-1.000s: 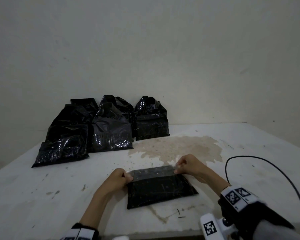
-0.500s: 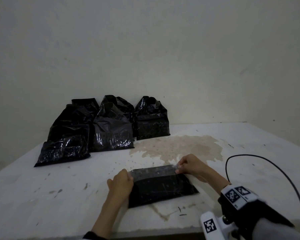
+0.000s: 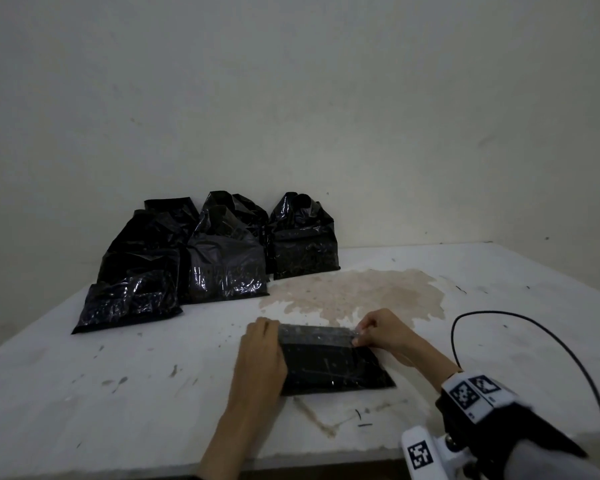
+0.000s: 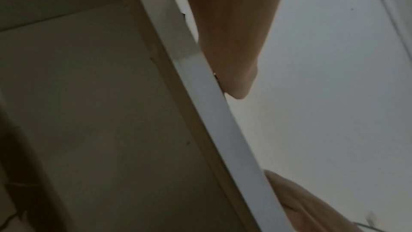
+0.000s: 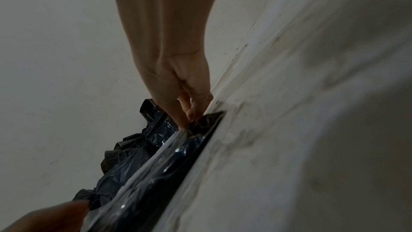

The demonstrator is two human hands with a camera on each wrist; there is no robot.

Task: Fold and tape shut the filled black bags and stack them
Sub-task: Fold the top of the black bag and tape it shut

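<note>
A filled black bag [image 3: 329,365], folded over, lies flat on the white table [image 3: 84,393] in front of me. A strip of clear tape [image 3: 316,336] runs along its folded far edge. My left hand [image 3: 267,325] lies palm down over the bag's left end, fingers fairly straight, pressing the tape's left end; the thumb is hidden. My right hand [image 3: 359,337] pinches the tape's right end at the bag's far right corner. In the right wrist view the right hand [image 5: 189,119] nips the shiny tape [image 5: 156,161] on the bag [image 5: 200,130]. The left wrist view shows only my forearm [image 4: 231,33].
Several filled black bags [image 3: 222,258] with loose tops lean against the wall at the back left. A brownish stain [image 3: 354,292] lies just beyond the bag. A black cable [image 3: 534,327] loops over the table's right side. The table's front edge [image 3: 118,471] is near.
My left hand has left its pinch on the tape's left end and slid forward to lie flat over the bag's left edge. The right hand keeps its pinch.
</note>
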